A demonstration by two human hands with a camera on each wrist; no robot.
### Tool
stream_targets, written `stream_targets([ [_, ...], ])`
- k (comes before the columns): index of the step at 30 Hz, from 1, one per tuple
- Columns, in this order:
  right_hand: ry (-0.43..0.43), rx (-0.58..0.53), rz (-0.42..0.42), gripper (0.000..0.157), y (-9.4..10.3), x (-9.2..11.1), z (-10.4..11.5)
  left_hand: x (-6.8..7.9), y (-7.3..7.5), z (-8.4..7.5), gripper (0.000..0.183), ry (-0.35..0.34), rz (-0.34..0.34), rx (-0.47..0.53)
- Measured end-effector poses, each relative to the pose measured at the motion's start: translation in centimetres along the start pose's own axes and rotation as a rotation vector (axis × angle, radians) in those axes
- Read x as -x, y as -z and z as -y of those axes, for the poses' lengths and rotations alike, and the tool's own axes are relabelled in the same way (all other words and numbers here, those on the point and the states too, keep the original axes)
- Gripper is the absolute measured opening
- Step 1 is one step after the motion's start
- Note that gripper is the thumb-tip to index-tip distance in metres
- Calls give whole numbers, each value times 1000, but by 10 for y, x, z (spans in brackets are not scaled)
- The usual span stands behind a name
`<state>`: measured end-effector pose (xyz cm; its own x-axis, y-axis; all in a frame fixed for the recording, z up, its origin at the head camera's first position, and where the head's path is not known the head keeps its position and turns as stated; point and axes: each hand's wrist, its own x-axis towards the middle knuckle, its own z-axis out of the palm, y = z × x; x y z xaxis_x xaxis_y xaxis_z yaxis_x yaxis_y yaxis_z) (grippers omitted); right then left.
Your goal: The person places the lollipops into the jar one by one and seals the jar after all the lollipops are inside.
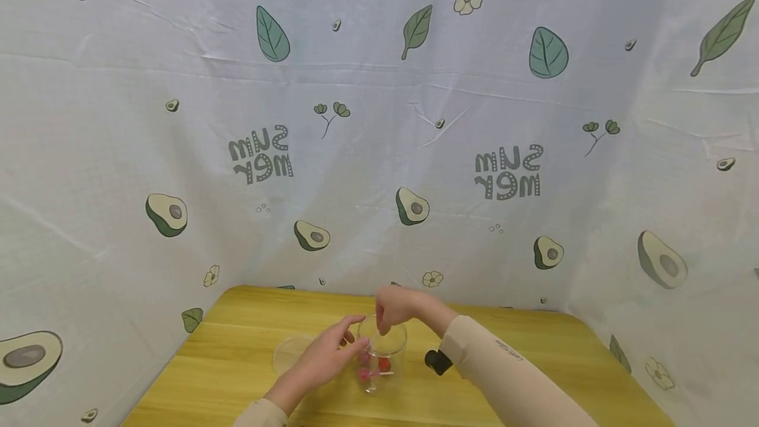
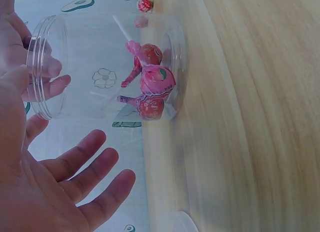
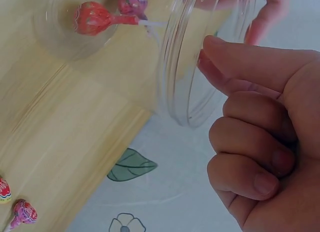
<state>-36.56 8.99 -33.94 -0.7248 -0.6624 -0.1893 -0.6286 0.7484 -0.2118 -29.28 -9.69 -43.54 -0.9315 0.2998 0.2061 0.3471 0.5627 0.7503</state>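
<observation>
A clear plastic jar [image 1: 396, 381] stands upright on the table without a cover. Several wrapped lollipops [image 2: 155, 81], red and pink, lie at its bottom, their white sticks leaning up. My left hand [image 1: 328, 356] is at the jar's left side, thumb close to the rim and the other fingers spread. Over the jar's mouth is my right hand [image 1: 394, 307], its thumb and index fingertips dipping just inside the rim. In the right wrist view the remaining fingers of that hand [image 3: 255, 127] are curled into the palm, and nothing shows between thumb and index finger.
A clear round lid [image 1: 290, 354] lies on the wooden table [image 1: 510, 387] left of the jar. Loose lollipops [image 3: 24, 212] lie on the tabletop near its edge. A printed white cloth [image 1: 367, 170] hangs behind the table and along its sides.
</observation>
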Motion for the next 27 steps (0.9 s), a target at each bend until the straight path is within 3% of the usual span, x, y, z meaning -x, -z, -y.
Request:
stream_targets([
  [10,44,-166,-129,6,2,20,-16,1,1,1,60,0,13,1],
  [18,30,-265,-199,5,-3,38,-34,1,0,1,59,-10,7,-6],
  [27,28,-296,-280,5,-7,59,-51,3,1,-1,57,-13,-1,-19],
])
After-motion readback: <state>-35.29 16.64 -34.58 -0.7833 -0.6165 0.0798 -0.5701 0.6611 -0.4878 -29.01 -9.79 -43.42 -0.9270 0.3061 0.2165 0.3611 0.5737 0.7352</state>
